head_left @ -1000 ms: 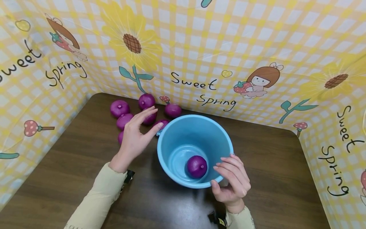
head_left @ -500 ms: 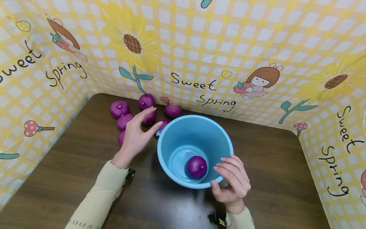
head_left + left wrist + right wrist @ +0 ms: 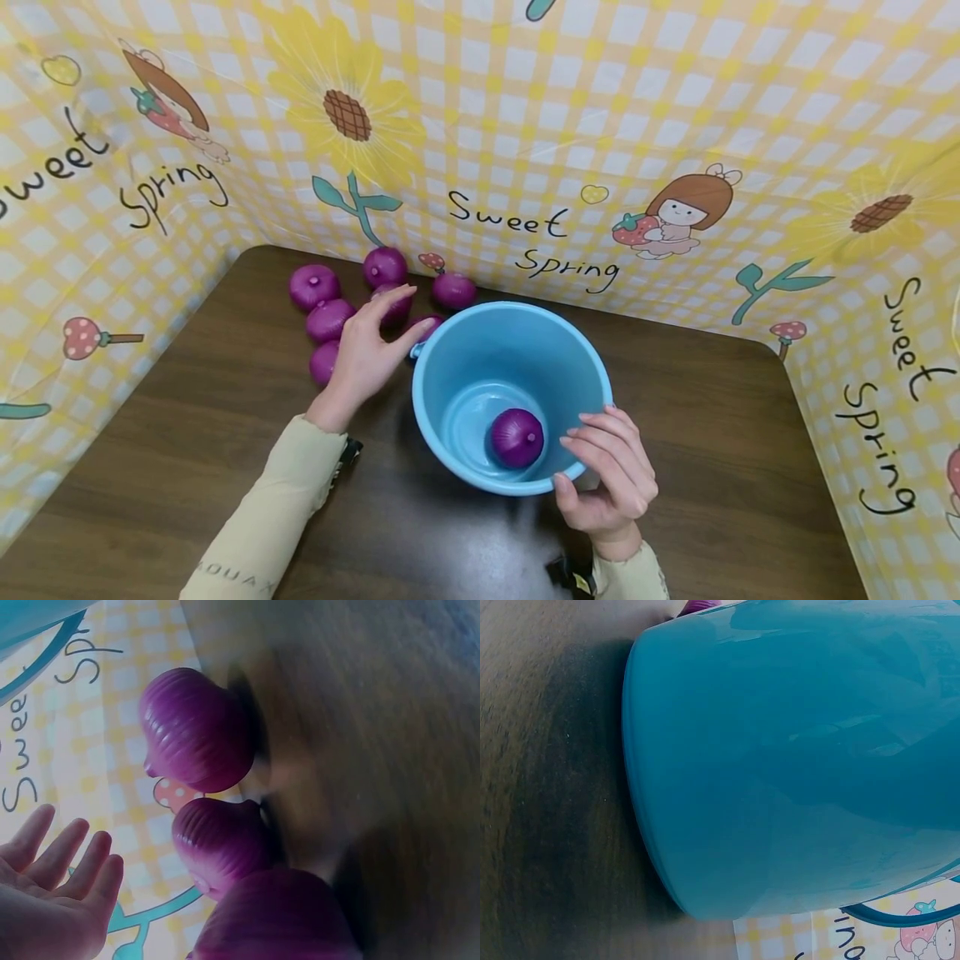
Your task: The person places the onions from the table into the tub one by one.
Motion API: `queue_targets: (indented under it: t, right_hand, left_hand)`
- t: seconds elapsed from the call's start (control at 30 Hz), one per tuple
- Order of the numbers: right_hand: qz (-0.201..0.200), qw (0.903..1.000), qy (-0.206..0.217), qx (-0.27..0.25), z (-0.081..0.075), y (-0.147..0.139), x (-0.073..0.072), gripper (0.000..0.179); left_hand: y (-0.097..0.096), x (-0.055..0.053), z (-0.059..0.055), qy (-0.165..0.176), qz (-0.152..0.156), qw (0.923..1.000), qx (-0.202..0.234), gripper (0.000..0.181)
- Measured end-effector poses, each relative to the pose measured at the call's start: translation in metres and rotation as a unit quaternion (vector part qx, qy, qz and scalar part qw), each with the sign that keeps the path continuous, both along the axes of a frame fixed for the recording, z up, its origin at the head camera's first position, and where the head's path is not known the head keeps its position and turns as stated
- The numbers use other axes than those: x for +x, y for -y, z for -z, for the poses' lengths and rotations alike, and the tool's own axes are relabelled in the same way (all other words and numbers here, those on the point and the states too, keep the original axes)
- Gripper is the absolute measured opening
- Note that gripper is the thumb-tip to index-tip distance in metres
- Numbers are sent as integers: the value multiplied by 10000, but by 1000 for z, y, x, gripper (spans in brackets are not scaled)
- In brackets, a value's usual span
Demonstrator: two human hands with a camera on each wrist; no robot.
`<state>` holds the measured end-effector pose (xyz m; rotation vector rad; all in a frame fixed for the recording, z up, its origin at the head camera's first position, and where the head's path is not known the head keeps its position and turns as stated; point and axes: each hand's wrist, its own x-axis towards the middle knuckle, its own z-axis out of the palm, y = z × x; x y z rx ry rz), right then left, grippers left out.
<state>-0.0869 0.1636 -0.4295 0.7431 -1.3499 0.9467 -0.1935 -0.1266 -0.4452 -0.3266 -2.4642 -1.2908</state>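
Observation:
A light blue bucket (image 3: 480, 333) stands upright on the table, with one purple onion (image 3: 517, 437) lying at its bottom. My right hand (image 3: 611, 471) holds the bucket's near right rim, fingers over the edge and thumb at the front. Left of the bucket, my left hand (image 3: 367, 350) hovers with fingers loosely extended and nothing in its grasp. Just past its fingertips is an onion (image 3: 396, 310), partly covered by the hand. Another onion (image 3: 429, 323) sits beyond the thumb, against the bucket's side in view. In the left wrist view, the palm and fingers (image 3: 66, 851) are beside several onions (image 3: 199, 731).
More onions surround the left hand: one (image 3: 315, 287) at far left, one (image 3: 386, 267) and another (image 3: 453, 291) by the back wall. A checked, printed cloth (image 3: 510, 125) encloses the dark wooden table (image 3: 720, 450). The bucket's handle (image 3: 900, 919) hangs down its far side.
My left hand has shifted slightly right, uncovering more of the left-hand onions. The right hand and the bucket have stayed in place.

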Motion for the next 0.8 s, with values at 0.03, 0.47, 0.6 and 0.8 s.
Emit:
queue_targets:
  t: [0.03, 0.47, 0.6, 0.8]
  right_hand:
    - [4, 10000, 5, 3, 0, 0, 0, 46]
    - [11, 9999, 114, -4, 0, 2, -1, 46]
    - [37, 9999, 153, -1, 1, 1, -2, 46]
    - [48, 9999, 162, -29, 2, 0, -3, 46]
  left_hand:
    - [0, -1, 1, 27, -2, 10000, -1, 60]
    - [-3, -10, 11, 243, -15, 9997, -76, 60]
    - [-4, -14, 12, 327, -5, 9994, -112, 60]
    - [-6, -17, 15, 498, 17, 9986, -171, 60]
